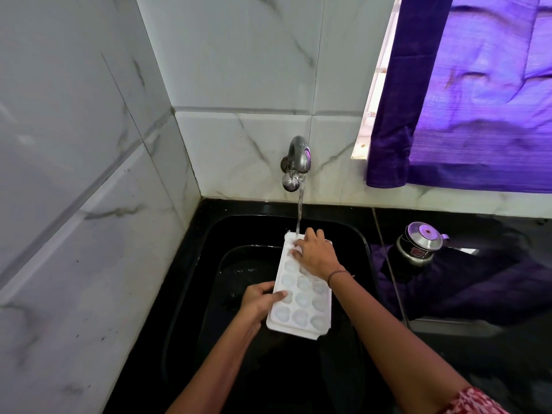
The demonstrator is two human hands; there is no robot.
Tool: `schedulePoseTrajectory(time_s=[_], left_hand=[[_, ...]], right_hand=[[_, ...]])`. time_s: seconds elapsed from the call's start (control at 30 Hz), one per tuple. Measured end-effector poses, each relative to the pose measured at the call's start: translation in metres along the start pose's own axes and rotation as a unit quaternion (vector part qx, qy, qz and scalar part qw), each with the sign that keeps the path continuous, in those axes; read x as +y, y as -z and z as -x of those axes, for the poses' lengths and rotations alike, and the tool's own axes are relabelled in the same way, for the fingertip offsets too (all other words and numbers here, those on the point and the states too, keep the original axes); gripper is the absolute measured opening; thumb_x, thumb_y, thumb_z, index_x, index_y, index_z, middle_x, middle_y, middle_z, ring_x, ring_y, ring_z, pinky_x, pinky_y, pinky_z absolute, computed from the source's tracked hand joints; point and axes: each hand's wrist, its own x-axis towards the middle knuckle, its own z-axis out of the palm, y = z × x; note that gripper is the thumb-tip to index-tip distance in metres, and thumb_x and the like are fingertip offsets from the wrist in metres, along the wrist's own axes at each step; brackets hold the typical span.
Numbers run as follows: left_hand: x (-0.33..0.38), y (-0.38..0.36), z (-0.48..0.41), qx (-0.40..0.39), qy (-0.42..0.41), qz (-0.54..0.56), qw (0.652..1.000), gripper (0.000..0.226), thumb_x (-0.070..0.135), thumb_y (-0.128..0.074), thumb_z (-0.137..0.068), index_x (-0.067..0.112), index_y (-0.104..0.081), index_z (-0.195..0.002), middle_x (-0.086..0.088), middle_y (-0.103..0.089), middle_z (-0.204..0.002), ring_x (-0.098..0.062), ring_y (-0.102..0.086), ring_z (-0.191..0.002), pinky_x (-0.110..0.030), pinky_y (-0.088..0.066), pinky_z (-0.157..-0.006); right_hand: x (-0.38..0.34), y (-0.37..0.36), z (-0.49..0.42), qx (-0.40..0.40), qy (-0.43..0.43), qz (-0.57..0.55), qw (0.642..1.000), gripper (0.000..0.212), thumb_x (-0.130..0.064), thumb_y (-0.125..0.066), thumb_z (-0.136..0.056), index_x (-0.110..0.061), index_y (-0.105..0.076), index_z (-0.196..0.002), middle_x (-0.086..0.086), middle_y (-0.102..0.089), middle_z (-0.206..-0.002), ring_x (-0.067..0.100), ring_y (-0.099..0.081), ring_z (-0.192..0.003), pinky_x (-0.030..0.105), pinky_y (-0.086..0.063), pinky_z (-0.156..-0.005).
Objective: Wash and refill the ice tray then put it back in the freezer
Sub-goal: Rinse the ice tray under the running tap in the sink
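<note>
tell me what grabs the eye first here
The white ice tray is held low centre over the black sink, under water from the steel tap. The left hand grips its left edge; the right hand rests on its far end. A purple curtain hangs upper right.

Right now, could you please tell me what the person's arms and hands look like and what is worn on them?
Both forearms are bare. The right hand has a thin dark bracelet round its wrist, and a red sleeve with a white pattern shows at the upper arm. The left hand wears nothing visible.
</note>
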Motion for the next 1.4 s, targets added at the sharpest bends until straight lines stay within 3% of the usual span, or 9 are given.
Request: schedulePoseTrajectory(time_s=[0.13,0.57,0.77,0.97,1.17,1.3,1.4], left_hand=[[-0.002,0.001,0.003,0.001,-0.004,0.003,1.0,0.026,-0.004,-0.069,-0.077,0.0,-0.068,-0.103,-0.003,-0.072,-0.075,-0.014,-0.07,-0.061,-0.025,-0.057,-0.056],[-0.017,0.002,0.008,-0.007,0.011,-0.011,1.0,0.024,-0.002,-0.071,-0.077,0.004,-0.069,-0.1,-0.011,-0.072,-0.087,-0.019,-0.07,-0.068,-0.03,-0.059,-0.062],[-0.02,0.006,0.01,-0.004,0.015,-0.001,1.0,0.023,-0.002,-0.072,-0.075,0.004,-0.071,-0.097,-0.009,-0.074,-0.083,-0.022,-0.071,-0.069,-0.029,-0.056,-0.059],[-0.017,0.003,0.011,0.001,0.014,0.005,1.0,0.021,-0.002,-0.072,-0.075,0.006,-0.071,-0.094,-0.005,-0.074,-0.076,-0.018,-0.071,-0.064,-0.025,-0.055,-0.055],[-0.013,0.009,0.007,0.012,0.008,0.009,1.0,0.024,-0.001,-0.072,-0.075,0.006,-0.07,-0.098,-0.011,-0.073,-0.087,-0.022,-0.071,-0.072,-0.03,-0.058,-0.062],[-0.011,0.012,0.003,0.028,0.005,0.011,1.0,0.023,-0.001,-0.071,-0.076,0.005,-0.07,-0.097,-0.007,-0.073,-0.081,-0.02,-0.07,-0.07,-0.03,-0.059,-0.066],[-0.011,0.012,0.003,0.024,0.005,0.011,1.0,0.021,-0.003,-0.071,-0.076,0.005,-0.069,-0.095,-0.003,-0.072,-0.076,-0.015,-0.069,-0.064,-0.027,-0.059,-0.061]], right_hand=[[-0.002,0.0,-0.003,-0.015,0.008,0.008,1.0,0.045,-0.049,-0.038,-0.096,-0.026,-0.051,-0.132,0.006,-0.04,-0.125,0.025,-0.037,-0.116,0.038,-0.039,-0.095],[0.001,-0.001,0.0,-0.06,0.016,0.066,0.996,0.045,-0.052,-0.046,-0.092,-0.025,-0.056,-0.128,0.005,-0.039,-0.13,0.026,-0.034,-0.12,0.04,-0.037,-0.098],[0.001,-0.003,0.002,-0.101,0.03,0.074,0.992,0.044,-0.049,-0.04,-0.096,-0.031,-0.048,-0.135,0.007,-0.036,-0.135,0.028,-0.032,-0.124,0.041,-0.035,-0.1],[-0.002,-0.005,-0.001,-0.072,0.045,0.079,0.993,0.042,-0.045,-0.041,-0.096,-0.025,-0.054,-0.131,0.006,-0.039,-0.131,0.026,-0.036,-0.12,0.041,-0.033,-0.1],[0.002,-0.005,-0.002,-0.016,0.015,-0.049,0.999,0.033,-0.036,-0.049,-0.094,-0.018,-0.052,-0.122,0.002,-0.045,-0.123,0.021,-0.043,-0.114,0.036,-0.039,-0.095],[0.012,-0.005,-0.001,0.0,-0.03,-0.03,0.999,0.035,-0.045,-0.054,-0.09,-0.019,-0.059,-0.114,0.002,-0.044,-0.123,0.023,-0.04,-0.116,0.036,-0.042,-0.093],[0.015,-0.005,-0.001,-0.016,-0.029,-0.025,0.999,0.041,-0.048,-0.052,-0.091,-0.021,-0.058,-0.121,0.004,-0.042,-0.127,0.024,-0.037,-0.118,0.038,-0.041,-0.094]])
